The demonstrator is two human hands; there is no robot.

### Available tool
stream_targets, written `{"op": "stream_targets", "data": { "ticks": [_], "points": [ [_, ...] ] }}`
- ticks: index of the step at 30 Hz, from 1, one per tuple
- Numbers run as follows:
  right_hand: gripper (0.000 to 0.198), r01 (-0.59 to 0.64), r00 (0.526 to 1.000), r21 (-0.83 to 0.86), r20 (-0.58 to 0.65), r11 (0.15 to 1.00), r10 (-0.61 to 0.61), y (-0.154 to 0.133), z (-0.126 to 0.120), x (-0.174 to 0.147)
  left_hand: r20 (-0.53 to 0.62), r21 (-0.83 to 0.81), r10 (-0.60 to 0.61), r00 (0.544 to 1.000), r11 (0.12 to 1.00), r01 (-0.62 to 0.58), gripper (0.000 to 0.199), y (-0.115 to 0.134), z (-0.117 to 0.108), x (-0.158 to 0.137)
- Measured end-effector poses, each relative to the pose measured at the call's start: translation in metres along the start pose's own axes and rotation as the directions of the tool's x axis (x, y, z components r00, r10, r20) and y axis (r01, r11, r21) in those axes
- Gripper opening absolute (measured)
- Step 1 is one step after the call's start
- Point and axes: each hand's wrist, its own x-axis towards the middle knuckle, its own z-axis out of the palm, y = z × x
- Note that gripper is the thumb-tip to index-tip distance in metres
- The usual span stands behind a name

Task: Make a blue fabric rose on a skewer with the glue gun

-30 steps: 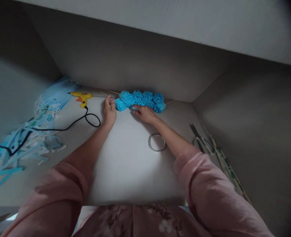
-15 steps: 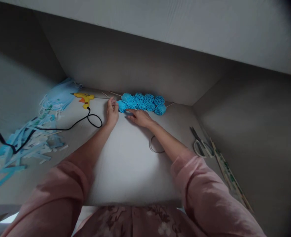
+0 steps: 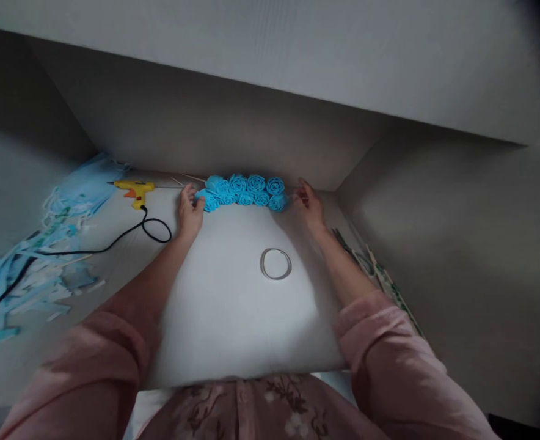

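Two rows of blue rolled flowers (image 3: pixel 255 183) lie close together at the back of the white surface, thin sticks (image 3: pixel 193 177) poking out at their left. My left hand (image 3: pixel 191 212) is at the left end, its thumb and curled fingers against the front-row end flower (image 3: pixel 209 200). At the other end, my right hand (image 3: pixel 310 206) is held with fingers apart, just beside the right end flower (image 3: pixel 278 202). Its fingertips are a little blurred, so I cannot tell whether they touch a stick there.
To the left lie a yellow glue gun (image 3: pixel 135 190) with a black cord (image 3: pixel 114 247), blue face masks (image 3: pixel 84 183) and cut strips (image 3: pixel 32 275). A pale ring (image 3: pixel 275 264) lies in front. Scissors (image 3: pixel 361 260), partly behind my right arm, and thin sticks (image 3: pixel 391 287) lie right.
My right hand has moved from the front of the left flowers to their right end, its fingers spreading. My left hand stays at the left end. The view has shifted slightly right.
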Motion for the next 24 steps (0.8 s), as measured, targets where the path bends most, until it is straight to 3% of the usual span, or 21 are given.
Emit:
{"op": "stream_targets", "data": {
  "ticks": [3,8,13,24],
  "points": [
    [0.085,-0.011,0.996,0.146,-0.084,0.989,0.023,0.005,-0.005,0.027,0.018,0.006,-0.021,1.000,1.000,0.021,0.052,-0.001,-0.001,0.001],
    [0.106,-0.016,0.995,0.290,0.103,0.957,-0.015,0.005,-0.004,0.062,0.009,0.023,0.008,1.000,1.000,-0.008,0.052,-0.001,-0.003,-0.001],
    [0.106,-0.051,0.964,0.366,0.262,0.929,-0.050,0.002,0.000,0.081,-0.014,0.040,0.045,0.999,0.998,-0.045,0.050,-0.002,-0.003,-0.003],
    [0.094,-0.005,0.976,0.262,0.212,0.965,-0.053,-0.009,0.011,0.089,0.005,0.039,0.011,1.000,0.999,-0.011,0.050,-0.004,-0.003,-0.002]
  ]
}}
